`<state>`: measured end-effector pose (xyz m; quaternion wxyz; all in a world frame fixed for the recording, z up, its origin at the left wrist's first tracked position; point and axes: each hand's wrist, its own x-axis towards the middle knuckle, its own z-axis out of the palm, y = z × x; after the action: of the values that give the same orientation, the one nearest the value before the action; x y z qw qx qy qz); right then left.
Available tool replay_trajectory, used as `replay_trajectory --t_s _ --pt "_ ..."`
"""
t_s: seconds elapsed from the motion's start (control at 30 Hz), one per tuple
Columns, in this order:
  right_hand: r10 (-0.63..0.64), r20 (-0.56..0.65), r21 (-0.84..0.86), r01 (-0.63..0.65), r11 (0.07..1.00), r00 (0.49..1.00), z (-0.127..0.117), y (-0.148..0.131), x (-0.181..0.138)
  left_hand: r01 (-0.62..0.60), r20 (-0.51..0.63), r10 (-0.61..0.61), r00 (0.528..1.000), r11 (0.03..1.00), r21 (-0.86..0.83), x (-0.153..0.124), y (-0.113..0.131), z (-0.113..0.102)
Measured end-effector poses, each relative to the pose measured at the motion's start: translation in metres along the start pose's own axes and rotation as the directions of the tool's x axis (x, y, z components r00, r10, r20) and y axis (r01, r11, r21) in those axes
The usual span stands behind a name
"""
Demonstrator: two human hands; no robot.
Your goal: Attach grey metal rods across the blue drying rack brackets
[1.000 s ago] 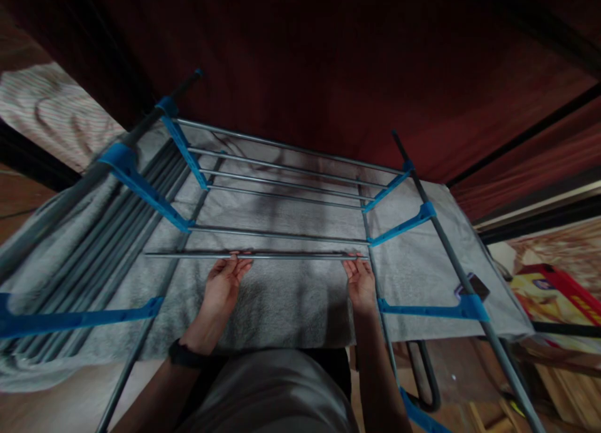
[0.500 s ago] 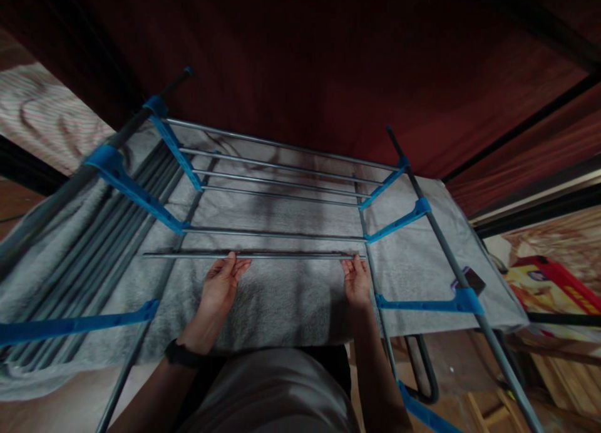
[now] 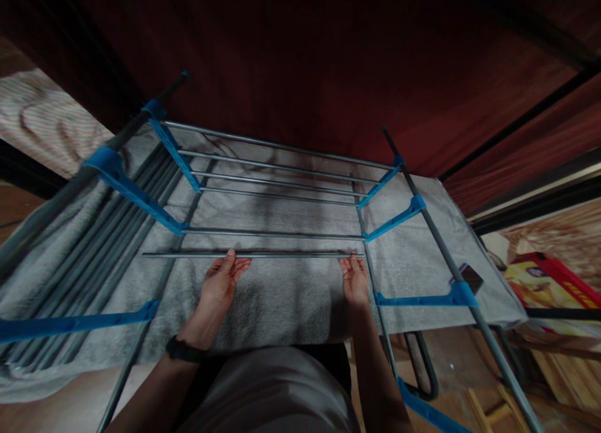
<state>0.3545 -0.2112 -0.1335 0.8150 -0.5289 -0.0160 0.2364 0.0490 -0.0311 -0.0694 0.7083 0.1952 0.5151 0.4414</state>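
A loose grey metal rod (image 3: 282, 255) lies crosswise in front of me, level with the near end of a drying rack (image 3: 277, 189) with grey rails and blue plastic brackets. My left hand (image 3: 220, 286) is under the rod left of its middle, palm up, fingertips curled onto it. Near the rod's right end my right hand (image 3: 355, 279) grips it the same way, close to a blue bracket (image 3: 413, 300). A dark band sits on my left wrist. The rod's left end (image 3: 146, 255) sticks out free past the rack's leg.
A grey towel (image 3: 277, 301) is spread under the rack. Several spare grey rods (image 3: 101, 226) lie in a bundle on the left. A dark red curtain hangs behind. A red and yellow box (image 3: 544, 280) and wooden pieces sit at the right.
Both hands and the rod have stayed nearly where they were; only the view has shifted a little, and the rod's right end sits slightly nearer the rack's right leg.
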Motion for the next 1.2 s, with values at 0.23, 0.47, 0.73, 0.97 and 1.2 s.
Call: replay_trajectory --t_s 0.23,0.47,0.73,0.97,1.2 --pt "0.001 0.017 -0.034 0.0 0.999 1.0 0.005 -0.001 -0.002 0.004 -0.039 -0.007 0.999 0.998 -0.061 -0.003 0.001 0.002" --pt "0.022 0.039 -0.043 -0.02 0.999 0.999 0.011 -0.007 -0.01 0.063 -0.037 -0.064 0.997 0.998 -0.03 0.004 0.005 -0.003" --pt "0.003 0.024 -0.019 -0.003 1.0 1.0 0.016 -0.007 -0.011 0.074 -0.036 -0.075 0.997 0.997 -0.025 0.006 0.003 -0.001" --pt "-0.003 0.036 -0.007 0.003 1.0 0.999 0.013 -0.004 -0.009 0.081 -0.035 -0.082 0.996 0.996 -0.034 0.0 0.006 0.002" --pt "0.006 0.039 0.002 -0.007 1.0 0.999 0.012 -0.006 -0.008 0.056 -0.04 -0.057 0.998 0.998 -0.036 0.001 0.004 0.002"
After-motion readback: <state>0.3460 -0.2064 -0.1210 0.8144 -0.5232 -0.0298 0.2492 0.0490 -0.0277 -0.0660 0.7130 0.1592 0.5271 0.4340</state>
